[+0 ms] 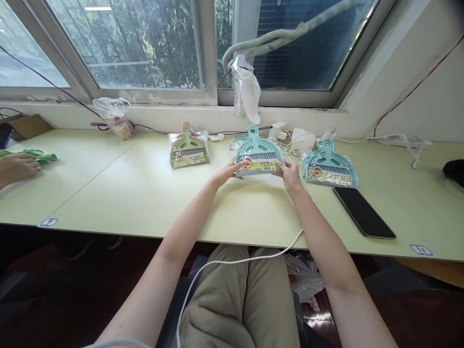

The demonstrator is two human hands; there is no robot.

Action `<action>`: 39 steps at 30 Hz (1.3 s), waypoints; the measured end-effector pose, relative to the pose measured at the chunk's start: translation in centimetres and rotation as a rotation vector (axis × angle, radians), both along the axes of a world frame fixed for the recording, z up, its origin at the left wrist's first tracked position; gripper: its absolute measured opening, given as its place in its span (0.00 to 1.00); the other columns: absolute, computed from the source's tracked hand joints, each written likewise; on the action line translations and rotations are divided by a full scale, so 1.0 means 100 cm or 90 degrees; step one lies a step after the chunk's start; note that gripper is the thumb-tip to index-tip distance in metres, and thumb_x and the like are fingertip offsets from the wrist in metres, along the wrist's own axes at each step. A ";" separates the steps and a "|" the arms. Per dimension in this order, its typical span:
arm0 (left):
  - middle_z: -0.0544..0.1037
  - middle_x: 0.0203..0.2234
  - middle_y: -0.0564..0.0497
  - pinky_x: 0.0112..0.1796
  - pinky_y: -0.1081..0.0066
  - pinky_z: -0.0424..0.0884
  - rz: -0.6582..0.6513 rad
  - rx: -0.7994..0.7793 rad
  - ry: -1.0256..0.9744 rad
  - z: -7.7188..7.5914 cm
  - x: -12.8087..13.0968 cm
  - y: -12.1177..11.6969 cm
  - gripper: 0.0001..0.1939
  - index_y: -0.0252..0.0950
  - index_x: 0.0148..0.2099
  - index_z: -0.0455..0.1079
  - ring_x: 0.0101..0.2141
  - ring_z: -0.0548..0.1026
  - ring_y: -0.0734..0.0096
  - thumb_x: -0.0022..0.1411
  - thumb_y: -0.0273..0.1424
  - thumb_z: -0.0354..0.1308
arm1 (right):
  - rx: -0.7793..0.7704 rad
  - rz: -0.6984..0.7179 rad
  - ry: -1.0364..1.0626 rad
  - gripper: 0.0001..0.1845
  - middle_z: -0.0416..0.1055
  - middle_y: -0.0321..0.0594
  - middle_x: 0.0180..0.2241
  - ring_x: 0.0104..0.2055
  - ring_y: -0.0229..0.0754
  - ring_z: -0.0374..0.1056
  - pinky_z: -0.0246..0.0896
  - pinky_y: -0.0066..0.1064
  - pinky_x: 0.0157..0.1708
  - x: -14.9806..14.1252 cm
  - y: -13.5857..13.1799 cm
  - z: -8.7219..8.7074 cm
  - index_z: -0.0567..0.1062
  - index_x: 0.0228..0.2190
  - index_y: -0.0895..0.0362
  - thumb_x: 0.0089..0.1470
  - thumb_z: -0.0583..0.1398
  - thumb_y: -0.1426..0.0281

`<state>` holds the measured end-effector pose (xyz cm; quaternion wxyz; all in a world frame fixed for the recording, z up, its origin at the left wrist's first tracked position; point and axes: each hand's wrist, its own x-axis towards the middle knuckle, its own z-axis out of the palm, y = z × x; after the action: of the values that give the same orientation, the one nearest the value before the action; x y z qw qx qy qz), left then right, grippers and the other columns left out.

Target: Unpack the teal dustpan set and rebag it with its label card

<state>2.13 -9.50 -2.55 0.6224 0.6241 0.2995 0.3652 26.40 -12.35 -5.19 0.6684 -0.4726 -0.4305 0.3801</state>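
Observation:
Between my two hands is a light-blue mini dustpan and brush set with a yellow printed label, tilted up off the table. My left hand grips its lower left corner. Its lower right corner is pinched by my right hand, thumb in front. Another blue dustpan set in clear wrap lies just to the right. A green dustpan set, also wrapped, lies to the left with a red one partly showing behind it. Part of a further blue set peeks out behind the held one.
A black phone lies at the right. A white cable crosses my lap and the table edge. Power strip and wires run along the wall. At far left another person's hand touches green items. A plastic bag stands by the window.

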 end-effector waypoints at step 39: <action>0.75 0.38 0.50 0.27 0.74 0.72 0.250 0.001 -0.006 -0.007 0.013 0.004 0.19 0.39 0.50 0.60 0.26 0.74 0.77 0.57 0.29 0.60 | 0.030 -0.074 -0.215 0.40 0.73 0.42 0.41 0.38 0.43 0.71 0.74 0.29 0.25 -0.036 -0.019 0.018 0.68 0.52 0.54 0.38 0.68 0.53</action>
<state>3.48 -9.12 -3.29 0.5401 0.5524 0.4121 0.4830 22.75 -14.27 -3.34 0.6181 -0.5382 -0.5175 0.2459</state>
